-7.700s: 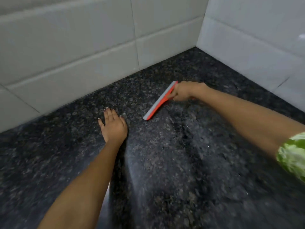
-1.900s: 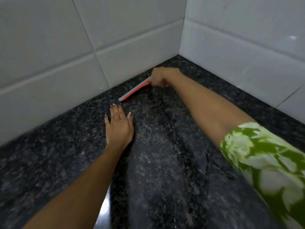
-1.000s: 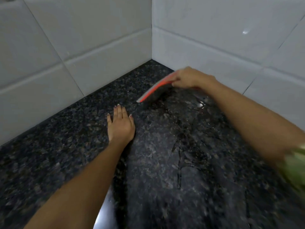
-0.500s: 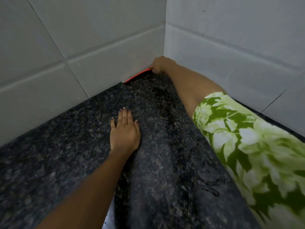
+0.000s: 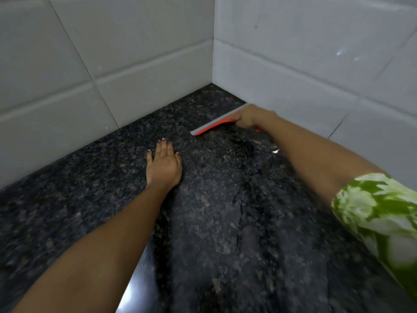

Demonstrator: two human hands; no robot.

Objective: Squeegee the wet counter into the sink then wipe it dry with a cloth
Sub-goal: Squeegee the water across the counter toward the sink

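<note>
An orange squeegee (image 5: pixel 214 125) with a grey rubber blade rests its edge on the dark speckled granite counter (image 5: pixel 67 199), close to the right-hand tiled wall. My right hand (image 5: pixel 252 116) is closed around its handle. My left hand (image 5: pixel 163 164) lies flat on the counter, fingers together and pointing to the corner, holding nothing. A wet film with water ridges (image 5: pixel 237 211) runs down the middle of the counter towards me. No sink or cloth is in sight.
White tiled walls (image 5: pixel 135 53) meet in a corner (image 5: pixel 213 64) behind the counter and close it off at the back and right. A bright light reflection (image 5: pixel 130 294) shines on the wet stone near the bottom edge.
Half a second ago the squeegee was pressed into the wall corner. It has since come back towards me and to the right, along the right wall. My left hand stayed flat.
</note>
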